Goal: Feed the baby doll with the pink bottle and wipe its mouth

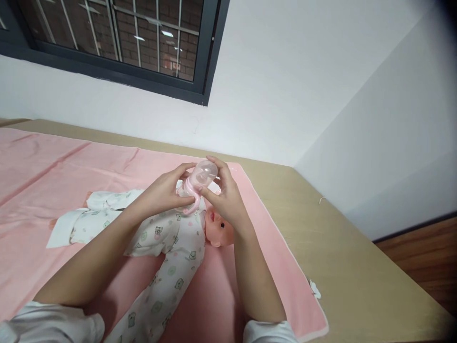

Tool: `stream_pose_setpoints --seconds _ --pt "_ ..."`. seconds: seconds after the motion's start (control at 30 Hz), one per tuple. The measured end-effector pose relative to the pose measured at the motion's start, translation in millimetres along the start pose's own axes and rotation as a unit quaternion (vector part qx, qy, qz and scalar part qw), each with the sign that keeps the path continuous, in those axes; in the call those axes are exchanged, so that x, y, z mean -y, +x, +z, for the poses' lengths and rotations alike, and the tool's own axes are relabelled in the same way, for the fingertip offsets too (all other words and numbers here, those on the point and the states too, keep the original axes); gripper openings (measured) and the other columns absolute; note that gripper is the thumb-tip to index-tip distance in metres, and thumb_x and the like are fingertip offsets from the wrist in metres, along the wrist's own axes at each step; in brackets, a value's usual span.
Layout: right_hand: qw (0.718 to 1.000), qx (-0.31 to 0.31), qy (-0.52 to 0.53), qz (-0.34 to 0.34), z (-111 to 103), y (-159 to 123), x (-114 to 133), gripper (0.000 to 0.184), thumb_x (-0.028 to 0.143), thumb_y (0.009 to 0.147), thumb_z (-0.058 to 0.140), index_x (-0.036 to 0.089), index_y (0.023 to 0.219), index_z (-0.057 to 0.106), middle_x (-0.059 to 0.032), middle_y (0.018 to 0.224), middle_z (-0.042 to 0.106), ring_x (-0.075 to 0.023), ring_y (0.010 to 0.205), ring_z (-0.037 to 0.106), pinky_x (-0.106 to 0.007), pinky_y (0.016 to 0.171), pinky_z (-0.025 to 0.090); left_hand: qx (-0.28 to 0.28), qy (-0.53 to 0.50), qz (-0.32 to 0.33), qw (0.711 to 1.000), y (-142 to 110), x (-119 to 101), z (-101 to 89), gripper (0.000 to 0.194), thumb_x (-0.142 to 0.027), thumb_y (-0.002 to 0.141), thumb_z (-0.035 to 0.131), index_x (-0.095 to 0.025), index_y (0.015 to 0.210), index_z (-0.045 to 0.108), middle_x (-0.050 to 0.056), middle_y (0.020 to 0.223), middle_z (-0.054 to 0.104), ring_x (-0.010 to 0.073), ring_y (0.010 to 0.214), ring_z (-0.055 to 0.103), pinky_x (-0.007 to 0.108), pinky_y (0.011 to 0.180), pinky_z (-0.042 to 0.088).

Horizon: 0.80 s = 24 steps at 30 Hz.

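A baby bottle (191, 187) with a pink collar and curved pink handle is held tilted above the chest of a baby doll (217, 228). My left hand (166, 188) is closed around its lower part, thumb by the handle. The fingers of my right hand (226, 195) grip the clear domed cap (205, 172) at the bottle's upper end. Under my hands the doll lies on its back in white printed pyjamas (178, 238), its head to the right. My right hand and forearm hide part of the doll's head.
A pink blanket (267, 247) with a pale edge covers much of the wooden surface (303, 214). A small white object (314, 289) lies at the blanket's right edge. White walls (257, 95) and a dark-framed window (205, 57) stand behind; a brown wood panel (424, 257) is at right.
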State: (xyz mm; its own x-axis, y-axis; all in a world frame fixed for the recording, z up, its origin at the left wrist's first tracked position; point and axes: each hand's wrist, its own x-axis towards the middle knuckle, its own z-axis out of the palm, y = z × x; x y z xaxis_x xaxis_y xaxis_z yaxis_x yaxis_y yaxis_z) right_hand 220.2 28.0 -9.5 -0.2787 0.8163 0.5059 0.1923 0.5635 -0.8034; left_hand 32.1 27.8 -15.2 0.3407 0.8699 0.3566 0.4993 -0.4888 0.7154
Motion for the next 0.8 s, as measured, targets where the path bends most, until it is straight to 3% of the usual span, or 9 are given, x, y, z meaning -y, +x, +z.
stream_pose_setpoints --seconds 0.2,0.37,0.57,0.8 --pt "0.999 0.033 0.004 0.016 4 -1 -1 0.063 0.044 0.084 0.065 0.034 0.14 0.04 -0.0035 0.142 0.047 -0.0219 0.126 0.051 -0.046 0.111 0.041 -0.018 0.002 0.005 1.0 1 -2 2.3 0.069 -0.025 0.068 0.066 -0.028 0.134 0.046 0.003 0.116 0.064 0.0263 0.107 0.062 0.034 0.084 0.051" --pt "0.997 0.062 0.036 0.039 0 -1 -2 0.072 0.053 0.084 0.063 0.034 0.146 0.031 -0.0052 0.143 0.046 -0.023 0.127 0.05 -0.047 0.11 0.043 -0.042 -0.004 -0.003 0.999 3 2 3.8 0.068 -0.029 0.067 0.069 -0.027 0.132 0.048 0.004 0.112 0.064 0.027 0.105 0.063 0.037 0.087 0.052" --pt "0.992 0.085 0.075 0.049 -11 1 -11 0.07 0.062 0.092 0.043 0.038 0.152 0.016 -0.0061 0.151 0.037 -0.0239 0.133 0.046 -0.05 0.109 0.042 -0.084 -0.053 0.013 0.995 7 9 5.2 0.066 -0.032 0.067 0.072 -0.025 0.129 0.05 0.004 0.122 0.062 0.0259 0.114 0.059 0.039 0.101 0.047" --pt "0.986 0.146 0.064 0.053 -6 2 -11 0.096 0.048 0.08 0.069 0.037 0.153 0.007 -0.0098 0.153 0.032 -0.025 0.132 0.047 -0.051 0.111 0.04 -0.111 -0.085 0.014 0.99 8 8 5.8 0.063 -0.029 0.069 0.07 -0.022 0.129 0.05 0.006 0.12 0.065 0.0278 0.115 0.06 0.042 0.101 0.046"
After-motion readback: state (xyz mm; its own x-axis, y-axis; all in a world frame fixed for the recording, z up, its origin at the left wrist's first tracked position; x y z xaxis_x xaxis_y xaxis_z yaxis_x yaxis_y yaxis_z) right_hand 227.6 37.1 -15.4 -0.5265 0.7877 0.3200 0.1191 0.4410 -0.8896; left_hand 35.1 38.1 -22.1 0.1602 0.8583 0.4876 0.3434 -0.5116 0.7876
